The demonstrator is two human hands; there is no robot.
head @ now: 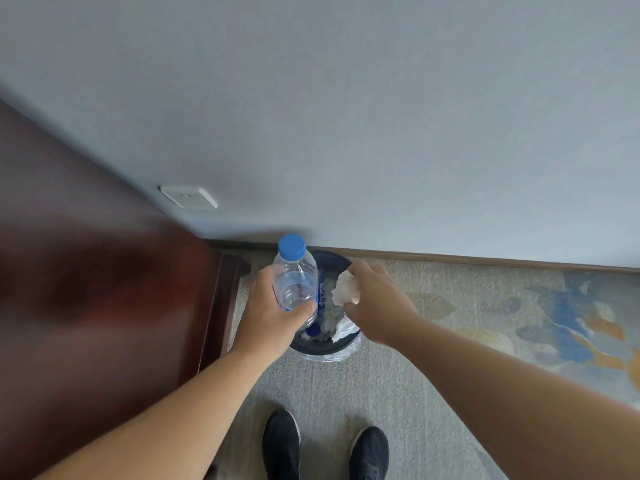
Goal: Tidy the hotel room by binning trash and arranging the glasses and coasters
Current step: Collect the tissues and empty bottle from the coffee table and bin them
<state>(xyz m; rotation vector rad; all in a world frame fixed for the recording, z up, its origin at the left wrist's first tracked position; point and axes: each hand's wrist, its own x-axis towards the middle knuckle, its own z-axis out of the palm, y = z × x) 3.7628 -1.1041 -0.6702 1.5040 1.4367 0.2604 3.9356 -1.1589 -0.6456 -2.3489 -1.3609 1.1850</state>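
Your left hand (pixel 273 313) grasps a clear plastic bottle (pixel 296 278) around its lower body, thumb across the front and fingers wrapped behind. The bottle leans with its blue cap (pixel 292 246) pointing away from you, toward the wall (pixel 346 116). Your right hand (pixel 377 303) is clenched around a crumpled white tissue (pixel 344 289), which bulges out between thumb and fingers. Both hands hang over the bin (pixel 311 348), the bottle above its left half and the tissue above its right half.

The bin is round and dark. It stands on the carpet (pixel 346 393) against the skirting board (pixel 485 261), and a clear plastic liner (pixel 343 355) is folded over its near rim. Inside it lie a second bottle (pixel 321 296) with a blue label and some white paper (pixel 343 328); the rest of the contents are too blurred to name.

Just to the left of the bin stands a dark wooden cabinet (pixel 104 271). A white socket plate (pixel 188 196) sits on the wall just beside its far edge. The carpet turns to a blue and orange pattern off to the right. Your black shoes (pixel 281 441) stand on the carpet, a step back from the bin.
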